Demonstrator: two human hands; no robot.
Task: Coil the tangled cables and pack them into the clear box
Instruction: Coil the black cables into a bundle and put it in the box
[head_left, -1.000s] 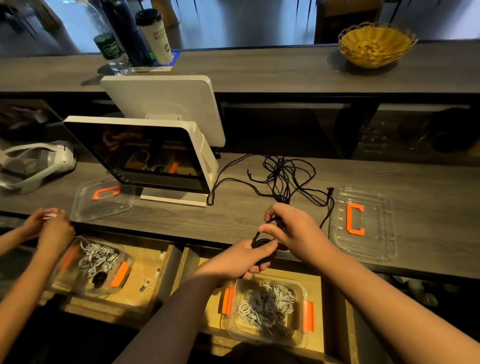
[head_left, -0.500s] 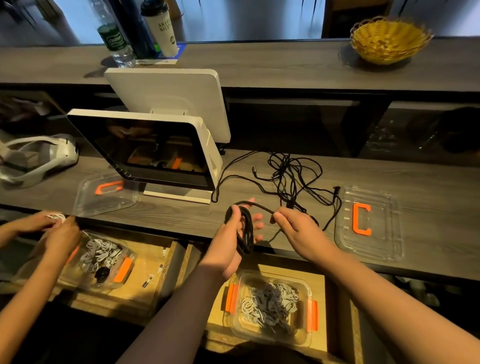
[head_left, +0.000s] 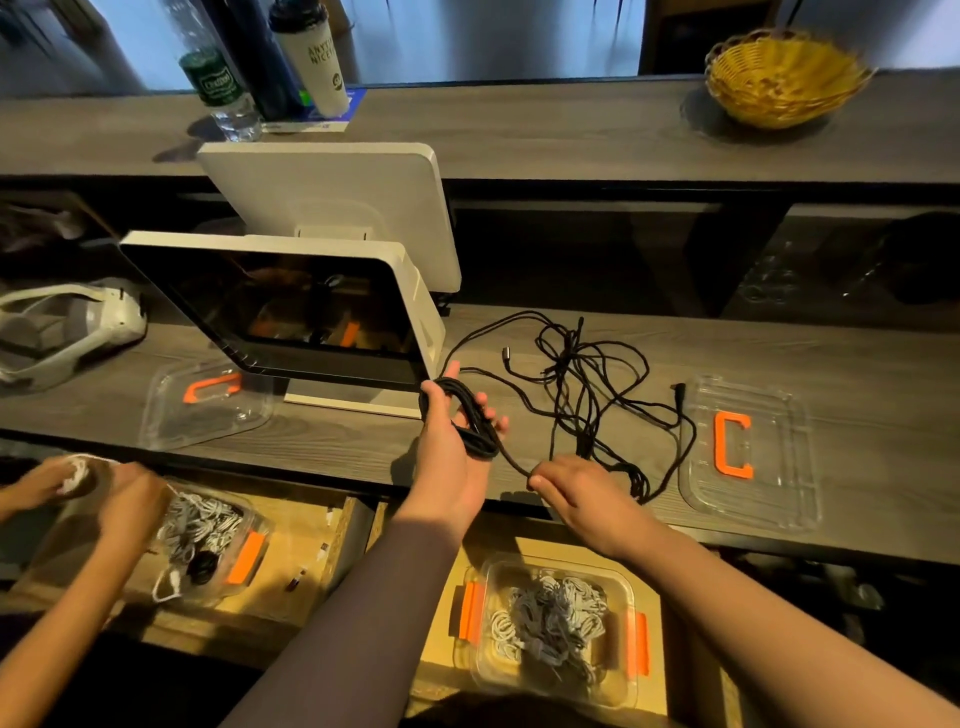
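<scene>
The left hand (head_left: 451, 441) is holding a black coil (head_left: 467, 421) of cable just above the table (head_left: 857, 364), in front of the lower right corner of the white monitor (head_left: 291, 312). The coil is passing around the palm, with the thumb on its left side and the fingers (head_left: 480, 402) standing loosely spread behind the loops. A single black strand is running from the bottom of the coil down and to the right into the right hand (head_left: 576, 491). The right hand is lying knuckles-up at the near edge of the table, its fingers curled and pinching that strand at their tips.

The tangled cables (head_left: 587, 384) are lying loose on the table just beyond the right hand, between the monitor and a clear lid (head_left: 769, 499) bearing an orange clip. One plug is showing at the tangle's left side and another near the lid.

The clear box (head_left: 550, 623), fitted with orange latches, is sitting in an open drawer below the table edge, under the two forearms, and is holding grey-white coiled cords.

At the far left, another person's hands (head_left: 119, 493) are handling a white cord above a second clear box (head_left: 208, 540), with a second lid (head_left: 208, 405) lying on the table behind them.
</scene>
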